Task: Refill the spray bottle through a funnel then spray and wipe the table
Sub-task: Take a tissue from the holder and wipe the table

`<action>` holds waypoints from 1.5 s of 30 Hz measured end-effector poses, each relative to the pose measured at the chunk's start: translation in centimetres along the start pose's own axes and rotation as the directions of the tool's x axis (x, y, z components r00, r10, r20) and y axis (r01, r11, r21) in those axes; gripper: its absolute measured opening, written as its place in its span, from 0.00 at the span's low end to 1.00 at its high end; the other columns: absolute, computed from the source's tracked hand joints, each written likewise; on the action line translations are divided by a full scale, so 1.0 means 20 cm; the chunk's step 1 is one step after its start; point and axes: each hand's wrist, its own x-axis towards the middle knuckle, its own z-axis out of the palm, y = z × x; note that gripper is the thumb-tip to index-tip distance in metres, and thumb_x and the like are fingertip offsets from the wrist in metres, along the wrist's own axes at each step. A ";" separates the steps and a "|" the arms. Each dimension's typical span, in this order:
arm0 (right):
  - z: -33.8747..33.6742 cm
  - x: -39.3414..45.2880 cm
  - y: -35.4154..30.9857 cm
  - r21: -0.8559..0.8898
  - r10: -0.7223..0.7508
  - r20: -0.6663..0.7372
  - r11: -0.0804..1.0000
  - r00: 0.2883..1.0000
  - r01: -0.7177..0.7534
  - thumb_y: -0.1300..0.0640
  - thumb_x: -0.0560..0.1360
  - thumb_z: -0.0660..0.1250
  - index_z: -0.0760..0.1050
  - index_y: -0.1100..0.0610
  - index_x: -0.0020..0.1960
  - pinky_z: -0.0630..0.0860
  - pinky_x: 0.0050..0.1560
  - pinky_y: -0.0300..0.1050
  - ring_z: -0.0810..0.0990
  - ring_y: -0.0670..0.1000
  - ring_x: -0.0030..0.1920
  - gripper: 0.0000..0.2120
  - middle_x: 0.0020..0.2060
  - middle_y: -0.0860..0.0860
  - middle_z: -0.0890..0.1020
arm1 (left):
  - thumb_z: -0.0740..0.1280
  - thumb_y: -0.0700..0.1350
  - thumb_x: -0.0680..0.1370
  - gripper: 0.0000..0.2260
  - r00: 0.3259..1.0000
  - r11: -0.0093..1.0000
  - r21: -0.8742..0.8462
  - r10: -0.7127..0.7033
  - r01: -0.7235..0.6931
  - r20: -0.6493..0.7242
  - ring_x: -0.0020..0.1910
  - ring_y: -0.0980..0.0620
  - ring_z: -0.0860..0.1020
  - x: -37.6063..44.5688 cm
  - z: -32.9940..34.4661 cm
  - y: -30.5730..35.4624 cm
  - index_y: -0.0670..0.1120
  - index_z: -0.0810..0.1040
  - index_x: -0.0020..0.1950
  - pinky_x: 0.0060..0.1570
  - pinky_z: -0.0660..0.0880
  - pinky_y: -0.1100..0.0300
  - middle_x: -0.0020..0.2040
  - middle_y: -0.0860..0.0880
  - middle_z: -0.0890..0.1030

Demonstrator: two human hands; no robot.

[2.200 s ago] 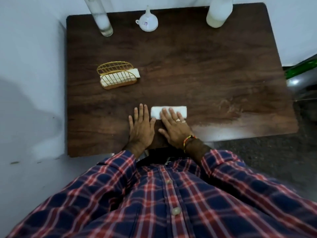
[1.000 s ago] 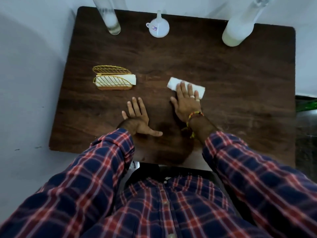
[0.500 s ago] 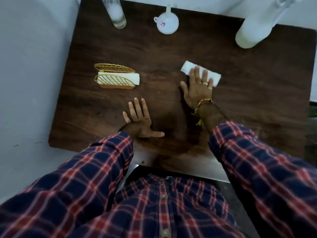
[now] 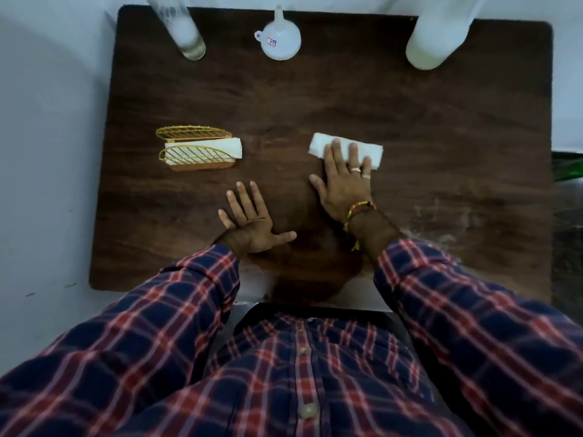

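dark wooden table (image 4: 315, 99) is getting wiped: our right hand (image 4: 342, 181) is pressing flat fingers on the folded tissue (image 4: 372, 151), left hand (image 4: 249, 216) splayed beside; next we're probably sweeping rightward.

I see open wood across the table (image 4: 441, 127) middle and right, with the napkin holder (image 4: 197, 149) blocking the left and two bottles (image 4: 189, 33) (image 4: 432, 42) and the funnel (image 4: 279, 39) lining the far edge.

Right hand (image 4: 342, 184) presses folded tissue (image 4: 345, 149) flat — left hand (image 4: 250, 220) rests on table (image 4: 410, 121).
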 end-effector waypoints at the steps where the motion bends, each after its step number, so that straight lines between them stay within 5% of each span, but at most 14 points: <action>1: 0.00 -0.01 -0.04 -0.005 -0.042 0.010 0.999 0.999 0.042 0.39 0.81 0.50 0.49 0.56 0.80 0.44 0.74 0.68 0.46 0.63 0.79 0.34 0.80 0.53 0.50 | 0.61 0.76 0.68 0.60 1.000 1.000 -0.018 -0.012 0.011 -0.019 0.74 0.35 0.29 0.00 0.01 0.00 0.41 0.26 0.75 0.70 0.38 0.32 0.75 0.37 0.26; 4: 0.10 -0.21 -0.13 -0.049 -0.193 0.044 0.980 0.980 0.195 0.38 0.79 0.48 0.57 0.57 0.79 0.52 0.73 0.69 0.55 0.64 0.78 0.34 0.78 0.54 0.59 | 0.54 0.73 0.73 0.51 0.996 0.997 -0.079 -0.029 0.023 -0.082 0.75 0.38 0.29 0.01 0.05 0.00 0.44 0.28 0.76 0.70 0.36 0.33 0.76 0.40 0.28; 7: 0.16 -0.46 -0.05 -0.065 -0.161 0.068 0.984 0.985 0.166 0.38 0.78 0.46 0.62 0.55 0.77 0.60 0.72 0.67 0.61 0.63 0.76 0.34 0.77 0.53 0.64 | 0.47 0.68 0.78 0.41 0.990 0.992 -0.119 -0.049 0.033 -0.131 0.76 0.39 0.31 0.02 0.07 0.02 0.45 0.32 0.78 0.72 0.37 0.34 0.78 0.42 0.31; 12: 0.14 -0.41 0.03 0.018 0.069 0.018 0.997 0.997 -0.070 0.39 0.81 0.46 0.51 0.53 0.80 0.46 0.75 0.65 0.48 0.61 0.79 0.32 0.80 0.51 0.52 | 0.45 0.67 0.79 0.39 0.991 0.994 -0.104 -0.047 0.034 -0.127 0.77 0.40 0.32 0.02 0.06 0.01 0.45 0.34 0.79 0.72 0.37 0.36 0.78 0.42 0.32; 15: 0.14 -0.40 -0.09 -0.003 -0.010 0.043 1.000 0.999 0.010 0.38 0.77 0.40 0.54 0.56 0.79 0.50 0.74 0.67 0.52 0.64 0.78 0.36 0.79 0.53 0.56 | 0.46 0.68 0.79 0.39 0.981 0.995 -0.097 -0.056 0.038 -0.186 0.77 0.39 0.34 0.04 0.09 0.00 0.45 0.36 0.79 0.72 0.38 0.34 0.79 0.42 0.34; 18: 0.23 -0.61 -0.18 -0.039 -0.182 0.095 0.982 0.979 0.187 0.38 0.77 0.45 0.64 0.57 0.76 0.60 0.71 0.68 0.63 0.65 0.75 0.35 0.76 0.54 0.65 | 0.46 0.67 0.79 0.38 0.970 0.995 -0.088 -0.065 0.045 -0.236 0.78 0.39 0.35 0.03 0.11 0.00 0.45 0.37 0.80 0.71 0.39 0.33 0.79 0.41 0.36; 21: 0.28 -0.82 -0.13 -0.038 -0.164 0.131 0.985 0.978 0.170 0.38 0.77 0.48 0.67 0.56 0.75 0.67 0.69 0.66 0.67 0.62 0.73 0.33 0.74 0.53 0.69 | 0.46 0.65 0.80 0.37 0.973 0.991 -0.125 -0.079 0.052 -0.218 0.77 0.41 0.33 0.03 0.10 0.02 0.46 0.36 0.80 0.72 0.37 0.35 0.79 0.43 0.34; 25: 0.24 -0.76 -0.04 0.029 0.047 0.088 0.998 0.995 -0.050 0.37 0.76 0.40 0.57 0.55 0.79 0.56 0.75 0.63 0.57 0.61 0.78 0.37 0.78 0.52 0.59 | 0.46 0.65 0.80 0.37 0.981 0.985 -0.165 -0.074 0.044 -0.180 0.77 0.42 0.31 0.01 0.08 0.01 0.46 0.34 0.79 0.72 0.34 0.37 0.78 0.44 0.31; 27: 0.22 -0.73 -0.09 0.041 0.030 0.092 0.999 0.995 -0.034 0.36 0.75 0.37 0.54 0.56 0.79 0.50 0.76 0.62 0.53 0.62 0.79 0.40 0.79 0.53 0.56 | 0.48 0.64 0.81 0.36 0.962 0.986 -0.165 -0.075 0.032 -0.263 0.78 0.42 0.35 -0.01 0.10 0.01 0.46 0.38 0.80 0.73 0.36 0.36 0.80 0.43 0.36; 33: 0.35 -0.97 -0.10 -0.051 -0.160 0.140 0.984 0.977 0.168 0.38 0.77 0.49 0.72 0.57 0.71 0.71 0.66 0.62 0.73 0.61 0.70 0.33 0.70 0.54 0.74 | 0.50 0.59 0.83 0.32 0.917 0.980 -0.133 0.084 -0.146 -0.390 0.79 0.45 0.39 -0.22 0.24 0.13 0.46 0.41 0.81 0.72 0.35 0.36 0.81 0.45 0.39; 39: 0.27 -0.86 0.15 0.025 0.143 -0.013 0.990 0.990 -0.142 0.38 0.77 0.45 0.65 0.59 0.75 0.60 0.73 0.62 0.64 0.62 0.75 0.36 0.74 0.56 0.68 | 0.48 0.58 0.83 0.30 0.924 0.973 -0.036 0.203 -0.226 -0.325 0.79 0.45 0.38 -0.25 0.28 0.18 0.47 0.41 0.80 0.72 0.34 0.38 0.81 0.46 0.39; 45: 0.23 -0.73 0.08 0.065 -0.159 0.088 0.986 0.983 0.154 0.36 0.75 0.38 0.57 0.60 0.78 0.53 0.76 0.59 0.56 0.62 0.78 0.41 0.78 0.58 0.59 | 0.48 0.57 0.84 0.29 0.927 0.968 -0.049 0.221 -0.247 -0.303 0.80 0.46 0.41 -0.17 0.12 0.25 0.47 0.44 0.81 0.75 0.38 0.41 0.81 0.46 0.43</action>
